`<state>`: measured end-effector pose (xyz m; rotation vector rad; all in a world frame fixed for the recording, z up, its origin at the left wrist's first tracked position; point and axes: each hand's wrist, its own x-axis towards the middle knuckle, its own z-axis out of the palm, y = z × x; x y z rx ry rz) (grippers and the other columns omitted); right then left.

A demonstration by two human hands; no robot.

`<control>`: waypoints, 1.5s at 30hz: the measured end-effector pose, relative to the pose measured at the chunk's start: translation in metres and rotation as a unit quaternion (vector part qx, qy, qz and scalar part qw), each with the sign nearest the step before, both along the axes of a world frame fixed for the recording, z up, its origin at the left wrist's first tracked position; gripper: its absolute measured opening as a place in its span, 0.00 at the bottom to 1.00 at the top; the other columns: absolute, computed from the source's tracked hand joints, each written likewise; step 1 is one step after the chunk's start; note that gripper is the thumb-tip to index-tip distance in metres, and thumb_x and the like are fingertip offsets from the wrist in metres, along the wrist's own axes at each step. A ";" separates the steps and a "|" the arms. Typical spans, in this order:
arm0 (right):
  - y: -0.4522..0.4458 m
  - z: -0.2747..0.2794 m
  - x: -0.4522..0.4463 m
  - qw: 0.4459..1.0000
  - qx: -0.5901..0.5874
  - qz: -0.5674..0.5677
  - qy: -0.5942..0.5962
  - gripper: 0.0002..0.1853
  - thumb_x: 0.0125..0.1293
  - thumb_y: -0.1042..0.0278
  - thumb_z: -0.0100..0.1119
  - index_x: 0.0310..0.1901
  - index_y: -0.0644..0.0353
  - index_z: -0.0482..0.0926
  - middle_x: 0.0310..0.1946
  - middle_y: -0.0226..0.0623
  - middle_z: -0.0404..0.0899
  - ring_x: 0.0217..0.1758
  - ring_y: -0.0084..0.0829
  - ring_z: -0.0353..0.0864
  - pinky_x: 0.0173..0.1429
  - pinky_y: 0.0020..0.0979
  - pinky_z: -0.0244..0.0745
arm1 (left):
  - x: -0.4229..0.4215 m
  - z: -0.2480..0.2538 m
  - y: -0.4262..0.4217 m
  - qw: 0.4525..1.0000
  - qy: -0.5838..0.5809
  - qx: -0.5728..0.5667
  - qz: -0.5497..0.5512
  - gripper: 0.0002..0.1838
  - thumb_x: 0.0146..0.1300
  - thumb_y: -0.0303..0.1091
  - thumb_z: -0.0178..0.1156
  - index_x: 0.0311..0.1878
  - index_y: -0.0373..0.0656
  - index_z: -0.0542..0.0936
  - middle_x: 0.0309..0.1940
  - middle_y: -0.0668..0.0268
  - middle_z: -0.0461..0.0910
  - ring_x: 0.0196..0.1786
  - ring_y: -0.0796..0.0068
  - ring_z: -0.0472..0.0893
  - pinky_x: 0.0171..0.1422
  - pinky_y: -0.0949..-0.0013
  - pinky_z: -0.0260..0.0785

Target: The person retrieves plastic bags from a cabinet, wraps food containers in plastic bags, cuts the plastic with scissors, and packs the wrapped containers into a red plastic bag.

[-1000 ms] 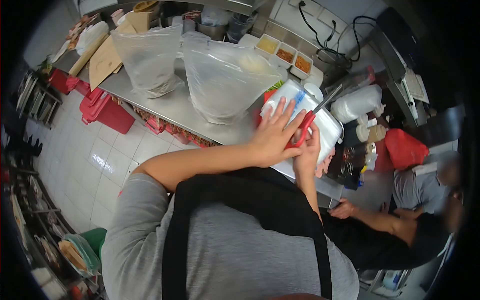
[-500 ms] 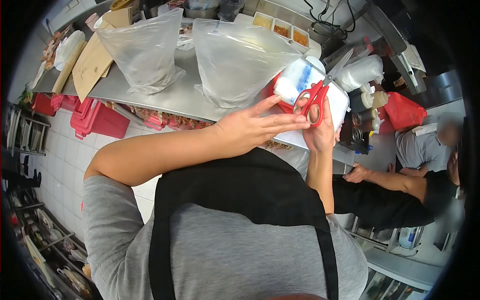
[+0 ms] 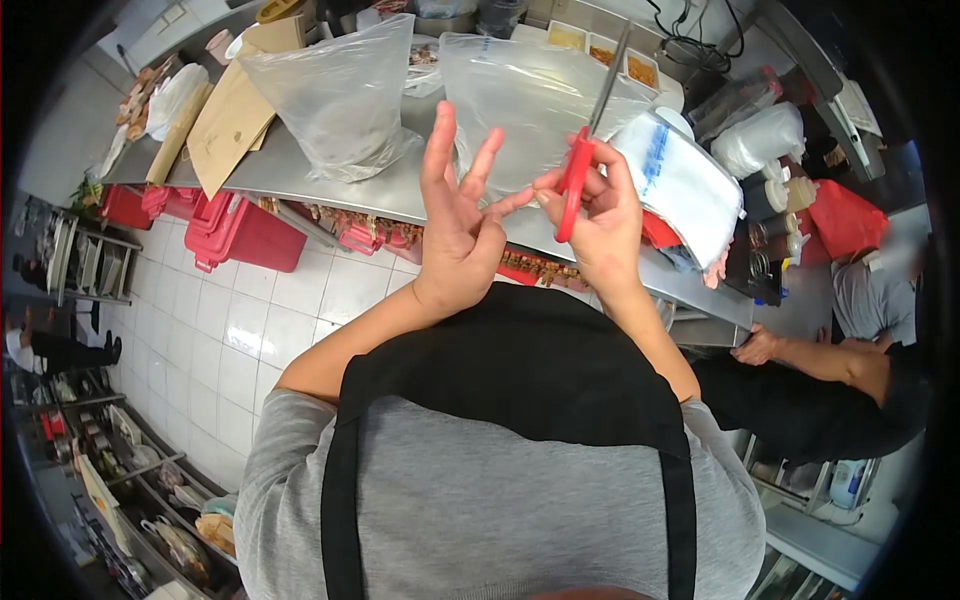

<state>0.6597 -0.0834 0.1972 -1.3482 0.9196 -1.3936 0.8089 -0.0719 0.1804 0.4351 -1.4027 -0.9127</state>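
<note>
My right hand [image 3: 612, 225] is closed on a pair of scissors [image 3: 574, 190] with red handles. The scissors stand edge-on, blades pointing up and away from me. Beside them, my left hand [image 3: 462, 225] is raised with its fingers spread and nothing in its palm. One of its fingertips meets or nearly meets the right hand's fingertips; I cannot tell if they touch. Beyond the hands, a large clear plastic bag [image 3: 490, 85] lies on the steel counter [image 3: 385, 200], and a second clear bag [image 3: 340, 110] stands to its left.
A stack of white plastic bags [image 3: 680, 180] lies right of the scissors. Small trays of food [image 3: 640, 70] stand at the back. Brown paper [image 3: 225, 130] lies at the left, above a red bin [image 3: 240, 235]. Another person's arm [image 3: 815, 362] reaches in from the right.
My left hand has drawn back to the left, and its fingers have spread and turned upward. The scissors have moved left and rotated edge-on in my right hand. The view has shifted slightly.
</note>
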 end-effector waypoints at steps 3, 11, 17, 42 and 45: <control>-0.006 -0.005 0.005 0.999 -0.036 0.012 0.035 0.33 0.49 0.78 0.71 0.56 0.58 0.63 0.36 0.31 0.79 0.34 0.15 0.74 0.40 0.20 0.68 | -0.002 -0.003 -0.001 0.992 -0.078 -0.054 0.085 0.53 0.45 0.04 0.36 0.72 0.60 0.37 0.73 0.55 0.24 0.73 0.43 0.44 0.62 0.52 0.69; -0.018 -0.012 0.006 0.988 -0.091 -0.044 0.117 0.40 0.40 0.71 0.76 0.56 0.56 0.62 0.34 0.26 0.76 0.35 0.18 0.75 0.38 0.21 0.65 | -0.017 -0.019 -0.015 0.945 -0.171 -0.226 0.165 0.54 0.43 0.03 0.35 0.72 0.63 0.41 0.71 0.48 0.19 0.73 0.39 0.42 0.61 0.52 0.69; -0.032 0.001 -0.031 0.995 -0.040 -0.051 0.082 0.35 0.45 0.74 0.73 0.56 0.58 0.64 0.32 0.27 0.76 0.34 0.17 0.74 0.36 0.21 0.67 | -0.005 0.003 -0.023 0.891 -0.292 -0.269 0.219 0.49 0.46 0.12 0.54 0.70 0.61 0.51 0.71 0.45 0.37 0.72 0.37 0.48 0.67 0.42 0.58; -0.139 0.060 -0.157 0.948 -0.060 -0.042 0.311 0.33 0.45 0.71 0.73 0.53 0.62 0.66 0.28 0.31 0.76 0.30 0.21 0.73 0.36 0.23 0.69 | 0.075 0.100 -0.177 0.728 -0.661 -0.129 0.133 0.13 0.49 0.41 0.67 0.33 0.42 0.81 0.57 0.62 0.72 0.63 0.61 0.69 0.67 0.53 0.55; -0.121 0.117 -0.176 0.845 -0.033 -0.021 0.533 0.38 0.40 0.67 0.74 0.55 0.60 0.65 0.30 0.35 0.77 0.32 0.28 0.76 0.40 0.28 0.71 | 0.037 0.098 -0.174 0.744 -0.635 -0.143 0.151 0.15 0.47 0.42 0.68 0.33 0.43 0.81 0.54 0.62 0.74 0.57 0.61 0.73 0.61 0.59 0.62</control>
